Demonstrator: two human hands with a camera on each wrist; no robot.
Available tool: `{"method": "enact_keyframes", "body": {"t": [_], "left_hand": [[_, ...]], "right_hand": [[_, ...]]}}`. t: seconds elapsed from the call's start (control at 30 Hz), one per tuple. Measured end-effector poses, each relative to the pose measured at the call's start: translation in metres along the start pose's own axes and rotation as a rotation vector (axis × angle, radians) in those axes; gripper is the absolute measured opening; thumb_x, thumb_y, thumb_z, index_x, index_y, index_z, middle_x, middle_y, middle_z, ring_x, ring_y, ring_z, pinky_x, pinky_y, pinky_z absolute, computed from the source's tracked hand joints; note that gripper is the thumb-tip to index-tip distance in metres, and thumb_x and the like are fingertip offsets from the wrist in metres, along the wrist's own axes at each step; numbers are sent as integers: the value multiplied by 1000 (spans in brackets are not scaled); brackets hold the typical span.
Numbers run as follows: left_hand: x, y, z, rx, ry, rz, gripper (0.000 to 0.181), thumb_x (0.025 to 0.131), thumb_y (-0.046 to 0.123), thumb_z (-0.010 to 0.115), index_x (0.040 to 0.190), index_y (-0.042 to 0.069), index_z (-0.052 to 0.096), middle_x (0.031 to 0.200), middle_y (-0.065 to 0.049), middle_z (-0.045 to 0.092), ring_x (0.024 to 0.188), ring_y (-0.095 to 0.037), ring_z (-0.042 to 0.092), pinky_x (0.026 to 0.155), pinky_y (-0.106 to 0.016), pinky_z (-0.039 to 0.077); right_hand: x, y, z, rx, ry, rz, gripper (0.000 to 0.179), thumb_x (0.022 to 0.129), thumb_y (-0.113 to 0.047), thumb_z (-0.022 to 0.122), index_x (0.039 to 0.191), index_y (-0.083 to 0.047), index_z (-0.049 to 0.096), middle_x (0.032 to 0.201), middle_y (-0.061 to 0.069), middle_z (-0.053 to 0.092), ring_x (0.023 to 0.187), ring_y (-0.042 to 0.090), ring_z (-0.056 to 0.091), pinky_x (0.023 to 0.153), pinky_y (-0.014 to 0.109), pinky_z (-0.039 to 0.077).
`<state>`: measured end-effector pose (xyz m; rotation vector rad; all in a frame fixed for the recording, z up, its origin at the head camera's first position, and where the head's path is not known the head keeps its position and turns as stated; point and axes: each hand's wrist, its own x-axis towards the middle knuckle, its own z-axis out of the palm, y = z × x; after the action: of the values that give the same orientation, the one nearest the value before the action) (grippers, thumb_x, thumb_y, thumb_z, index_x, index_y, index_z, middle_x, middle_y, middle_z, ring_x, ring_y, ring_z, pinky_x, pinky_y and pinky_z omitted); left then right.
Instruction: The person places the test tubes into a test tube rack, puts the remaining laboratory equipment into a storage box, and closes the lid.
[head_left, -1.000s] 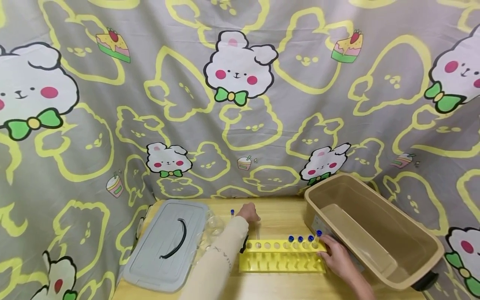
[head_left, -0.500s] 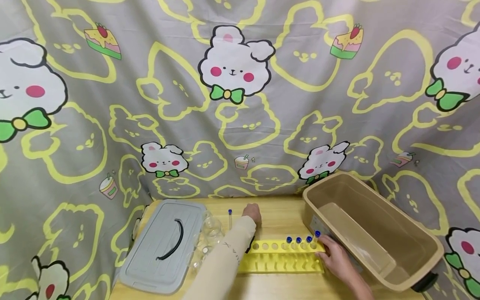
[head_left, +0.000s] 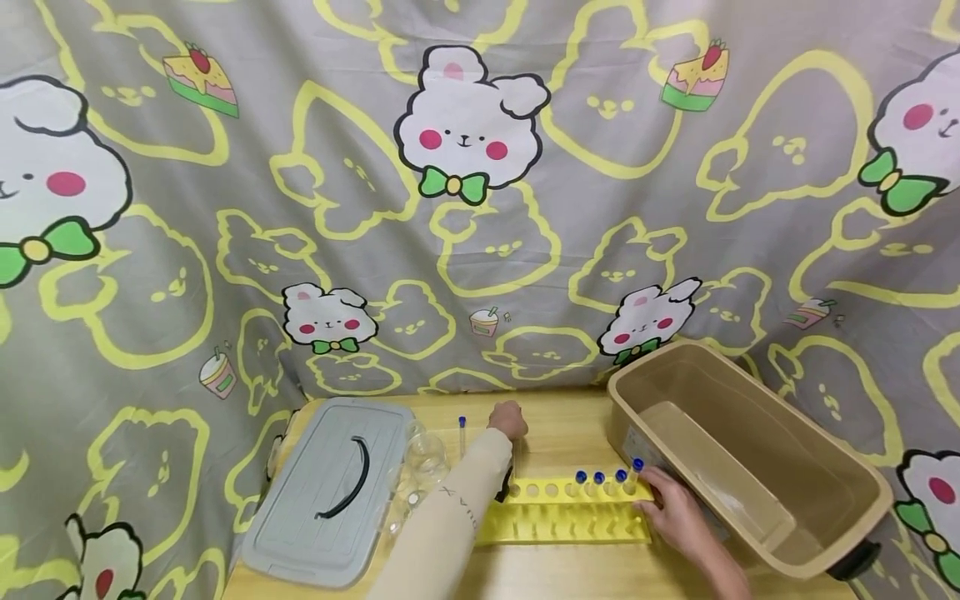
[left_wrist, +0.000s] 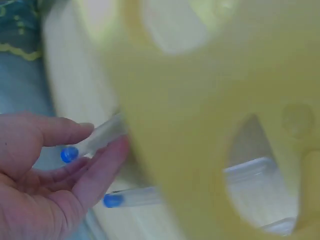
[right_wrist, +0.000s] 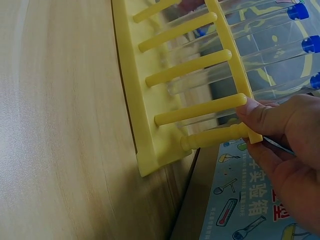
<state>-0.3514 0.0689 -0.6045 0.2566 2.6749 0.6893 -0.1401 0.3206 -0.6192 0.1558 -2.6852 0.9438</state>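
Note:
Behind the yellow test tube rack (head_left: 540, 492), my left hand (head_left: 508, 419) reaches over its left end. In the left wrist view, the thumb and fingers of the left hand (left_wrist: 60, 175) pinch a clear test tube (left_wrist: 102, 137) near its blue cap. A second blue-capped tube (left_wrist: 142, 196) lies close by; the head view shows a tube (head_left: 462, 433) left of the hand. My right hand (head_left: 678, 508) grips the rack's right end, thumb on the top plate (right_wrist: 227, 45) in the right wrist view. Several blue-capped tubes (head_left: 599, 479) stand in the rack's right holes.
A brown storage bin (head_left: 637, 417) stands at the right, close to my right hand. On the left lies its grey lid (head_left: 322, 492) with a black handle. Clear glassware (head_left: 426, 458) sits between the lid and my left arm. A patterned curtain (head_left: 480, 250) hangs behind the table.
My left hand and forearm have shifted slightly right, over the rack's left end, uncovering more of the loose tube and glassware. The right hand keeps its hold on the rack.

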Motion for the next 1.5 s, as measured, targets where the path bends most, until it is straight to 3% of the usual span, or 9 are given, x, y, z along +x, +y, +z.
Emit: {"method": "enact_keyframes", "body": {"t": [0.17, 0.23, 0.37, 0.57, 0.77, 0.87, 1.0, 1.27, 1.5], "left_hand": [[-9, 10, -17, -147, -41, 42, 13, 92, -5, 61, 80, -3, 65, 61, -13, 55, 42, -16, 42, 38, -28, 40], [-12, 12, -21, -189, -32, 63, 7, 92, -6, 62, 98, -7, 66, 78, -15, 62, 46, -15, 45, 41, -29, 48], [-26, 16, -31, -293, -26, 123, 36, 89, -10, 62, 124, -2, 55, 111, -20, 63, 53, -12, 45, 52, -32, 57], [-47, 19, -43, -379, -31, 269, 34, 83, -13, 59, 114, 0, 57, 78, -8, 59, 53, -10, 44, 51, -27, 53], [-63, 19, -50, -427, -15, 394, 36, 84, -13, 58, 119, -4, 58, 78, 0, 54, 59, -8, 48, 51, -17, 43], [-76, 20, -54, -461, -1, 425, 33, 88, -10, 61, 119, 0, 59, 90, -4, 62, 66, -9, 55, 56, -18, 48], [-95, 21, -58, -527, -7, 451, 28, 93, -7, 61, 119, 3, 58, 97, -8, 64, 73, -10, 61, 60, -21, 50], [-124, 18, -60, -553, 85, 547, 34, 93, -5, 65, 125, 3, 58, 100, -5, 67, 89, -13, 68, 78, -21, 57], [-147, 11, -62, -538, 109, 590, 29, 96, -2, 66, 123, 4, 58, 102, -7, 67, 94, -15, 70, 82, -22, 58]], "right_hand": [[-3, 0, -1, -14, 19, 12, 46, 71, 11, 85, 114, 12, 68, 119, 30, 66, 109, 50, 64, 93, 62, 51], [-4, 0, -1, -16, 19, 10, 46, 71, 10, 85, 113, 12, 68, 119, 30, 65, 109, 50, 64, 93, 62, 51], [-6, -1, 0, -14, 11, 1, 46, 72, 9, 85, 114, 13, 68, 120, 32, 65, 109, 52, 63, 92, 63, 50], [-10, -4, 2, -3, 8, 8, 47, 72, 9, 85, 115, 14, 67, 121, 34, 64, 109, 53, 62, 94, 63, 49], [-12, -7, 2, -11, 36, -7, 48, 70, 8, 87, 114, 13, 68, 120, 33, 65, 108, 52, 63, 94, 57, 47], [-14, -8, 2, -5, 63, -20, 48, 69, 8, 88, 113, 13, 69, 119, 33, 65, 107, 52, 64, 100, 27, 47], [-17, -7, 5, -3, 93, -47, 49, 66, 9, 89, 111, 12, 69, 117, 32, 66, 105, 53, 64, 98, -1, 20], [-21, -15, 11, -8, 135, -81, 52, 62, 12, 88, 110, 14, 69, 115, 33, 66, 103, 52, 65, 99, -2, 13], [-19, -22, 14, -22, 134, -92, 52, 62, 12, 89, 110, 11, 70, 113, 27, 69, 100, 47, 67, 94, -4, 27]]}}
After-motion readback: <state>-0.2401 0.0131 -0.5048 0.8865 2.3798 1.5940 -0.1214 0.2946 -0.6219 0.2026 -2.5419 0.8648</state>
